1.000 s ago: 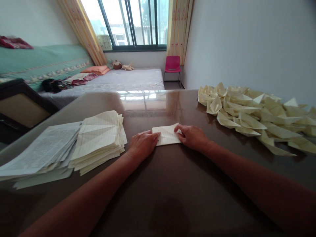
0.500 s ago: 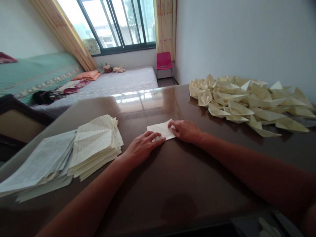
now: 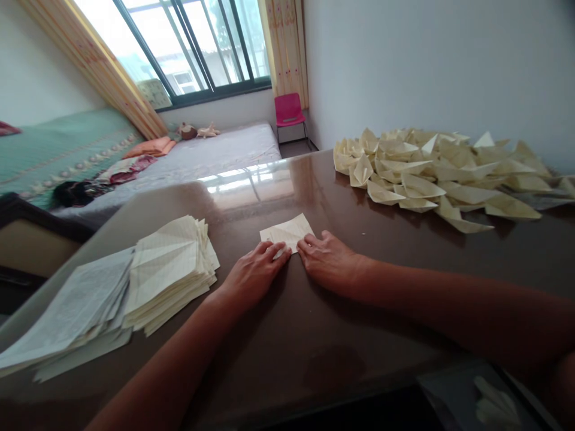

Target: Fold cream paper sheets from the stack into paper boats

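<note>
A small cream sheet of folded paper (image 3: pixel 290 226) lies on the brown table in front of me, a crease showing across it. My left hand (image 3: pixel 256 268) is closed on its near left edge, thumb and fingertips pressed together there. At the near right corner, my right hand (image 3: pixel 327 258) grips the paper with bent fingers. The fingertips hide part of the near edge. To the left sits a stack of creased, lined sheets (image 3: pixel 166 263). Beside that stack are greyer printed sheets (image 3: pixel 76 305).
A wide pile of folded paper pieces (image 3: pixel 431 170), boat-like in shape, covers the table's (image 3: pixel 269 341) far right by the wall. Past the table stand a bed (image 3: pixel 238 143) and a pink chair (image 3: pixel 290 111). A dark chair (image 3: pixel 27 239) is at the left edge.
My right hand has slid down from the paper's right side to its near corner, uncovering the far right part. My left hand stays at the near left edge. The view has shifted slightly.
</note>
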The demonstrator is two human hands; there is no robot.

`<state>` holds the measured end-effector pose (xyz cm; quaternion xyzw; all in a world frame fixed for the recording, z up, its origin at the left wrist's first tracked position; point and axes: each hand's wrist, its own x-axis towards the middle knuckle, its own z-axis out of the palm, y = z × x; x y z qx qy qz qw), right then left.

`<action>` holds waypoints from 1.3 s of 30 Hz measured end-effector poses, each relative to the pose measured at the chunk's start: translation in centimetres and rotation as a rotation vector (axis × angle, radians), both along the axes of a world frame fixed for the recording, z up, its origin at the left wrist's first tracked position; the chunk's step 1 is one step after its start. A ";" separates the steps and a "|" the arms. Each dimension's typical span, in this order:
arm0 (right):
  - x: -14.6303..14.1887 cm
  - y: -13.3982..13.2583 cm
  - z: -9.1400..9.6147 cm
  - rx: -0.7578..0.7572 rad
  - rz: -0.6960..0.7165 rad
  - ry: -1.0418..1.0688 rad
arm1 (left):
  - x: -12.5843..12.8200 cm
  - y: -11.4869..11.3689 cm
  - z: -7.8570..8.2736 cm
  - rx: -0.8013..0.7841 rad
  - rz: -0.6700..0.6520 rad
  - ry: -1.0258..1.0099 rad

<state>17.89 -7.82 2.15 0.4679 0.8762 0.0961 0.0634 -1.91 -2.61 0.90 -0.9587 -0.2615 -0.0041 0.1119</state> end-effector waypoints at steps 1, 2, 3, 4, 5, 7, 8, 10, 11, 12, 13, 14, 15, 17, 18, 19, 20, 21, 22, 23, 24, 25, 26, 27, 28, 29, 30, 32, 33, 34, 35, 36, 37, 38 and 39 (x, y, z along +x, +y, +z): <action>0.0 -0.1 0.4 -0.031 -0.039 -0.028 | -0.1 -0.1 0.1 -0.001 0.001 0.007; 0.0 -0.2 0.8 -0.065 -0.081 -0.056 | -0.2 -0.2 0.2 -0.001 0.002 0.011; -0.1 -0.3 1.2 -0.097 -0.120 -0.079 | -0.3 -0.3 0.4 -0.002 0.003 0.012; -0.2 -0.4 1.6 -0.123 -0.149 -0.095 | -0.5 -0.5 0.5 -0.004 0.007 0.012; -0.3 -0.5 1.9 -0.142 -0.167 -0.103 | -0.6 -0.6 0.7 -0.007 0.012 0.009; -0.5 -0.5 2.4 -0.160 -0.180 -0.099 | -0.9 -0.8 0.7 -0.010 0.032 -0.010; -0.5 -0.3 2.5 -0.163 -0.184 -0.089 | -1.1 -0.8 0.6 -0.009 0.045 -0.028; 0.0 0.4 2.6 -0.165 -0.194 -0.038 | -1.4 -0.6 0.2 0.004 0.059 -0.084; 0.5 1.0 2.5 -0.158 -0.200 0.001 | -1.5 -0.3 -0.1 0.013 0.056 -0.117; 1.1 1.8 2.3 -0.154 -0.210 0.054 | -1.6 -0.1 -0.4 0.021 0.048 -0.147; 1.9 2.7 2.1 -0.137 -0.235 0.102 | -1.7 0.2 -0.7 0.026 0.040 -0.171; 2.8 3.6 1.8 -0.109 -0.256 0.144 | -1.8 0.5 -0.9 0.028 0.033 -0.190; 3.6 4.5 1.4 -0.051 -0.256 0.203 | -1.8 0.8 -1.1 0.027 0.029 -0.203; 5.0 6.0 0.4 0.042 -0.172 0.296 | -1.7 1.1 -1.2 0.024 0.029 -0.212; 5.5 6.6 -0.1 0.035 -0.100 0.309 | -1.5 1.2 -1.1 0.025 0.031 -0.209; 5.8 7.0 -0.6 0.023 -0.046 0.324 | -1.4 1.1 -1.1 0.030 0.033 -0.201; 6.0 7.3 -1.0 0.013 -0.010 0.345 | -1.2 1.1 -1.0 0.038 0.038 -0.189; 6.1 7.4 -1.3 0.008 0.005 0.372 | -1.0 1.0 -0.9 0.046 0.041 -0.174; 6.1 7.6 -1.5 0.008 0.006 0.406 | -0.9 0.9 -0.9 0.052 0.046 -0.158; 6.1 7.6 -1.7 0.007 0.004 0.440 | -0.8 0.9 -0.8 0.055 0.052 -0.144; 6.1 7.6 -1.8 -0.004 0.011 0.468 | -0.8 0.9 -0.8 0.057 0.059 -0.136; 6.2 7.7 -1.9 -0.027 0.034 0.485 | -0.9 1.0 -0.8 0.057 0.069 -0.135; 6.3 7.7 -1.9 -0.061 0.072 0.493 | -1.0 1.1 -0.8 0.055 0.083 -0.144; 6.5 7.7 -1.9 -0.102 0.117 0.496 | -1.2 1.3 -0.9 0.050 0.102 -0.162; 6.7 7.6 -1.8 -0.147 0.165 0.496 | -1.4 1.6 -1.0 0.041 0.124 -0.192; 6.8 7.6 -1.8 -0.188 0.209 0.497 | -1.7 1.8 -1.0 0.028 0.146 -0.232; 6.9 7.6 -1.7 -0.213 0.243 0.503 | -1.9 2.1 -1.1 0.011 0.160 -0.278; 7.0 7.5 -1.6 -0.187 0.264 0.540 | -2.3 2.6 -1.3 -0.031 0.150 -0.369; 6.9 7.4 -1.5 -0.138 0.257 0.566 | -2.3 2.8 -1.4 -0.049 0.126 -0.409; 6.7 7.3 -1.4 -0.079 0.251 0.583 | -2.3 3.0 -1.5 -0.055 0.093 -0.441; 6.4 7.2 -1.3 -0.020 0.252 0.582 | -2.2 3.1 -1.5 -0.052 0.060 -0.457; 6.1 7.0 -1.1 0.029 0.262 0.556 | -2.1 3.1 -1.5 -0.041 0.032 -0.462; 5.8 6.7 -1.0 0.067 0.279 0.505 | -2.0 3.0 -1.4 -0.026 0.012 -0.459; 5.4 6.4 -0.9 0.095 0.301 0.439 | -1.8 2.9 -1.3 -0.015 -0.004 -0.446; 5.1 6.0 -0.8 0.120 0.318 0.370 | -1.6 2.8 -1.2 -0.012 -0.015 -0.429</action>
